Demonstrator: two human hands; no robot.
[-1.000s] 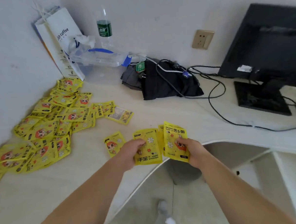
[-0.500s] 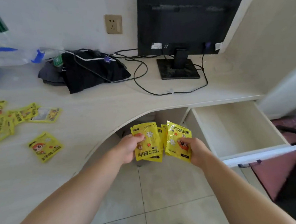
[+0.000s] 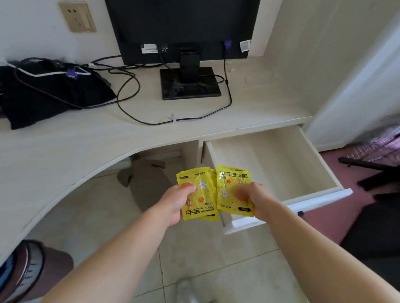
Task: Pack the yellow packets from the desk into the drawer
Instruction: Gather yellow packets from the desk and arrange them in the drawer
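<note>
Left hand (image 3: 174,206) and right hand (image 3: 256,198) each gripping yellow packets (image 3: 198,198), best carry them right over the open drawer (image 3: 322,161) and lay them flat.

Three held packets (image 3: 198,198), one drawer (image 3: 322,157), one monitor (image 3: 184,15).

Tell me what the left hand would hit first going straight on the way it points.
Probably the right-hand packets: the left hand points forward-right, and the left-hand packets sit just beside them. Past those lies the open drawer, though depth is hard to judge.
</note>
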